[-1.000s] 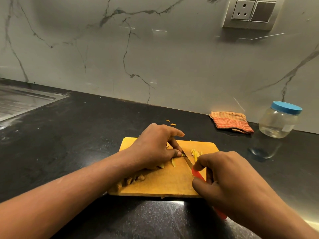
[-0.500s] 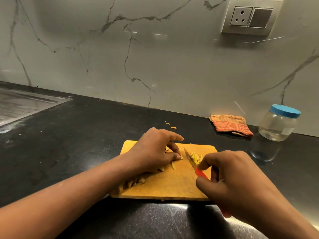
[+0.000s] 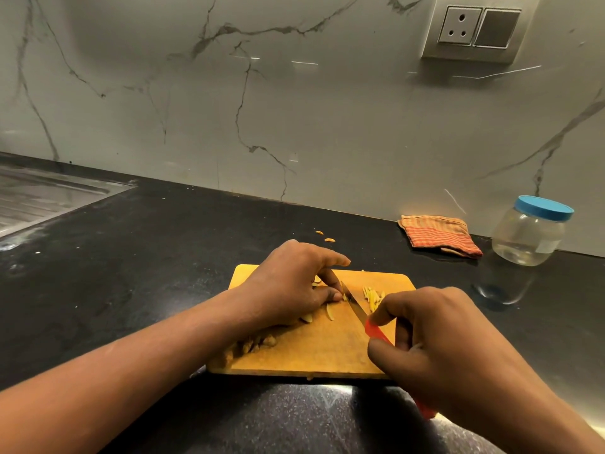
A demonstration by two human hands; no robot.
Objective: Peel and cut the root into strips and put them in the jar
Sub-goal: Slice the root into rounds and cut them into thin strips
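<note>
Two hands are seen over one wooden cutting board (image 3: 327, 353), which is set on the black counter (image 3: 147, 273). The left hand (image 3: 294, 286) is curled, and the root (image 3: 344, 298) is pinched under its fingertips at mid-board, only a small yellow end being shown. The right hand (image 3: 442, 348) is clamped round the red handle of one knife (image 3: 355, 306); its long axis is run diagonally, the tip pointed away and leftward, the blade set against the root. One lidded jar (image 3: 527, 234) is stood far right, with one folded cloth (image 3: 438, 235) beside it. One heap of strips (image 3: 373, 294) is found just right of the blade, and two bits (image 3: 324, 236) beyond the board.
</note>
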